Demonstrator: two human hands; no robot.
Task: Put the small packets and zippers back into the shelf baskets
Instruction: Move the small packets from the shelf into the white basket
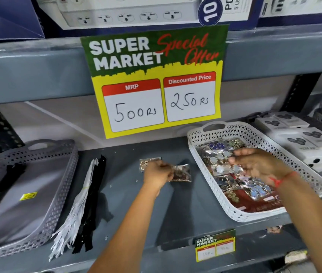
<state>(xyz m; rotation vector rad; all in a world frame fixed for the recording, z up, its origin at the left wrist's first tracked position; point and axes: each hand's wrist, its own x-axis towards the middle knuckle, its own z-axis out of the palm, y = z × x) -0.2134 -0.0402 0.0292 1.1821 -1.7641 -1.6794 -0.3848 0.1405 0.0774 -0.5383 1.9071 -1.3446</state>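
My left hand grips a clear packet of small dark pieces on the grey shelf. A second clear packet lies just behind that hand. My right hand hovers over the white basket, fingers spread, touching the shiny packets piled inside. A bundle of white and black zippers lies loose on the shelf beside the grey basket, which holds one black zipper.
A big yellow and green price sign hangs from the shelf above. White boxes are stacked at the right. A small price tag sits on the shelf's front edge.
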